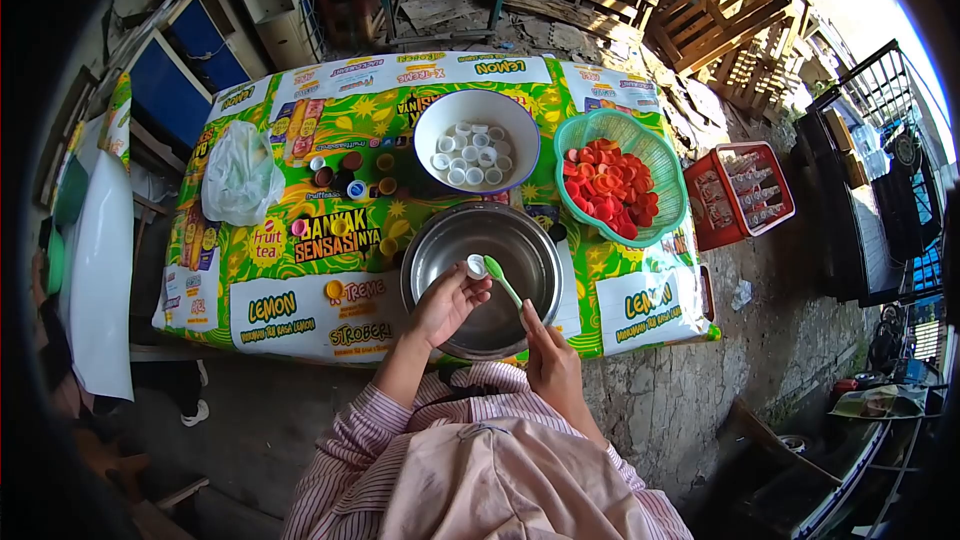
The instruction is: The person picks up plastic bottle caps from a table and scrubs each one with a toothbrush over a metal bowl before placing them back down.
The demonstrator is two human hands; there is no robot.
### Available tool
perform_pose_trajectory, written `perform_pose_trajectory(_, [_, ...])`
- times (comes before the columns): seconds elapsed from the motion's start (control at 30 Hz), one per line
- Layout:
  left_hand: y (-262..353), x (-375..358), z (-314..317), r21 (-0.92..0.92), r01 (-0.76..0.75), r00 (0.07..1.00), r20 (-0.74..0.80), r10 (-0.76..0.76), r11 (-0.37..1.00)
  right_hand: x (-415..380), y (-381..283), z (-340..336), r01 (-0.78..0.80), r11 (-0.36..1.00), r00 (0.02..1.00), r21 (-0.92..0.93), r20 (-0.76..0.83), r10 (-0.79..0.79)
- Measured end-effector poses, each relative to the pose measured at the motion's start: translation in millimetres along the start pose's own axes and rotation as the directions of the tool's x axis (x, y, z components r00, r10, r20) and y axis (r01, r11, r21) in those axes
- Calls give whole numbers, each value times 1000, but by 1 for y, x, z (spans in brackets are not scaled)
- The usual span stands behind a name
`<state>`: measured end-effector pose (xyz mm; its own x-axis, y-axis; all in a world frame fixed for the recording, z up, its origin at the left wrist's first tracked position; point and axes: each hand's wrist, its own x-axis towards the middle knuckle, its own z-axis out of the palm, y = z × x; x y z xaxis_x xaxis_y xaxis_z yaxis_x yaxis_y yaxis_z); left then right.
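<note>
Over a steel basin (425, 240), my left hand (450, 306) pinches a small white cap (476, 265) between thumb and fingers. My right hand (552, 365) is closed round the handle of a green brush (505, 285), whose head is at the cap. Behind the basin stands a white bowl (436, 125) with several white caps in it. To its right is a green plastic basket (667, 155) heaped with red caps (610, 185).
A patterned cloth (290, 315) covers the table. At left lie a white plastic bag (242, 175) and several loose dark, blue and yellow caps (350, 160). A red crate (715, 190) stands right of the table, wooden pallets (720, 5) behind it.
</note>
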<state>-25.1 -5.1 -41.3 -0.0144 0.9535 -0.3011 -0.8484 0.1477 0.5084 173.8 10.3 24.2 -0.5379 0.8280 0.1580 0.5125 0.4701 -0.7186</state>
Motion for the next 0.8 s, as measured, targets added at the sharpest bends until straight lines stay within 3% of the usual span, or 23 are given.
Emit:
perform_pose_trajectory(0.17, [-1, -1, 7, 211, -138, 988, -45, 151, 968, 1, 0, -3, -7, 998, 998, -56, 62, 11])
perform_pose_trajectory(0.27, [2, -2, 12, 238, -124, 991, -23, 134, 963, 3, -3, -12, -66, 994, 998, -88, 16, 68])
perform_pose_trajectory(0.5, [-3, 1, 5, 179, -132, 991, 35, 128, 975, -1, 6, -2, -28, 991, 999, -134, 41, 34])
perform_pose_trajectory(0.6, [-2, -1, 10, 163, -80, 997, 21, 77, 983, 1, 0, -6, -86, 996, 996, -27, 19, 86])
perform_pose_trajectory(0.67, [2, -1, 16, 181, -102, 994, -8, 106, 978, 0, 1, -7, -31, 998, 996, -52, 85, 36])
perform_pose_trajectory(0.8, [-2, 0, 9, 190, -97, 995, 5, 97, 977, 2, -1, -11, -33, 984, 998, -177, 39, 41])
